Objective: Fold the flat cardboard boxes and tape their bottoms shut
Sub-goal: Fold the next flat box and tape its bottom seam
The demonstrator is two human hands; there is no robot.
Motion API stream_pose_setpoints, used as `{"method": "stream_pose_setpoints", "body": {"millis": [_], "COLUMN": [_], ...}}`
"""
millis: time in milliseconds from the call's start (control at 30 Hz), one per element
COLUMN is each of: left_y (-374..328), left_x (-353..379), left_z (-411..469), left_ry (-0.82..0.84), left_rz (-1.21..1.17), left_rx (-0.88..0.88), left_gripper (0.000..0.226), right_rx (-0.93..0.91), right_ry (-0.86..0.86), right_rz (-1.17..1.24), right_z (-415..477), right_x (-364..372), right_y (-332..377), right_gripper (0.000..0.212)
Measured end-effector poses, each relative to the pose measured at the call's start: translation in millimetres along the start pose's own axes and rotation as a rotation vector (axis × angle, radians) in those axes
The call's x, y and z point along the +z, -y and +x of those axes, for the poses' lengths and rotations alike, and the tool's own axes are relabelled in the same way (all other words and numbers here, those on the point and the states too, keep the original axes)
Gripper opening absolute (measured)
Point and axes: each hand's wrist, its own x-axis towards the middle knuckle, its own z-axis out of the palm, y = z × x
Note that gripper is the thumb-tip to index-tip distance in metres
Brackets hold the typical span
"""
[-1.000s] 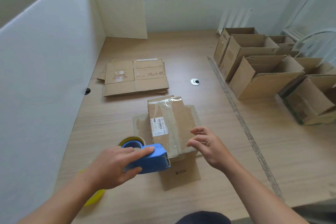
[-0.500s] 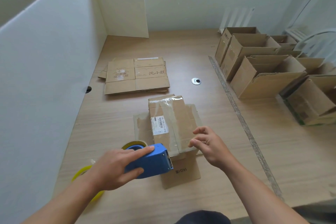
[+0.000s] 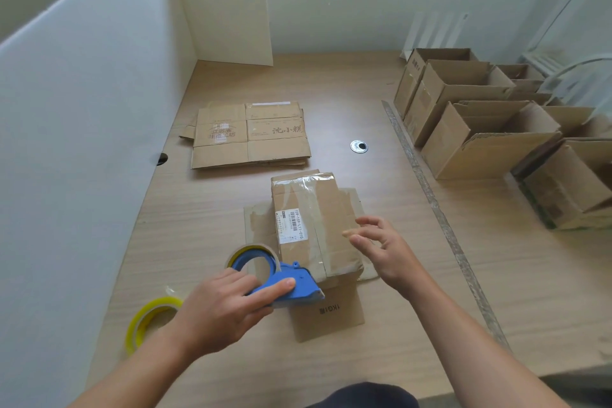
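The left hand (image 3: pixel 218 311) grips a blue tape dispenser (image 3: pixel 284 286) at the near end of an upturned cardboard box (image 3: pixel 318 219), whose bottom faces up and bears clear tape, on the wooden table (image 3: pixel 198 215). The right hand (image 3: pixel 384 248) is at the box's right edge, fingers loosely spread. A yellow tape roll (image 3: pixel 149 325) sits near left. Flat boxes (image 3: pixel 251 136) are stacked behind, and open boxes (image 3: pixel 480 142) stand at right.

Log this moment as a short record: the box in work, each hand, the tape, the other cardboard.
box: on the table, flaps splayed, clear tape and white label on its upper face
left hand: grips the blue tape dispenser at the box's near end
right hand: fingers loosely spread at the box's right edge; contact unclear
yellow roll: on the table, left of the left hand
flat boxes: stacked behind the box
folded boxes: open, grouped at the table's right
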Motion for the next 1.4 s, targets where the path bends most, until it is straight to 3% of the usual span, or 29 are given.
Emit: {"method": "stream_pose_setpoints", "body": {"millis": [133, 233, 633, 800, 967, 1200, 1400], "left_y": [-2, -3, -7, -9, -11, -12, -29], "left_x": [0, -4, -12, -4, 4, 11, 25], "left_z": [6, 10, -15, -23, -33, -55, -57], "left_ry": [-0.052, -0.021, 0.047, 0.081, 0.08, 0.052, 0.129], "left_rz": [-0.001, -0.004, -0.24, -0.16, -0.098, -0.113, -0.058], "left_rx": [-0.041, -0.061, -0.311, -0.246, -0.358, -0.513, -0.691], "left_gripper": [0.05, 0.048, 0.056, 0.046, 0.049, 0.051, 0.073], "right_rx": [0.099, 0.178, -0.024, -0.081, -0.084, -0.036, -0.05], "right_ry": [-0.026, -0.019, 0.206, 0.223, 0.312, 0.283, 0.376], "right_rz": [0.28, 0.325, -0.197, -0.172, -0.271, -0.481, -0.503], "right_z": [2, 4, 15, 21, 21, 20, 26], "right_x": [14, 17, 15, 30, 51, 70, 100], "right_y": [2, -1, 45, 60, 54, 38, 34], "right_gripper": [0.019, 0.016, 0.019, 0.013, 0.009, 0.035, 0.046]}}
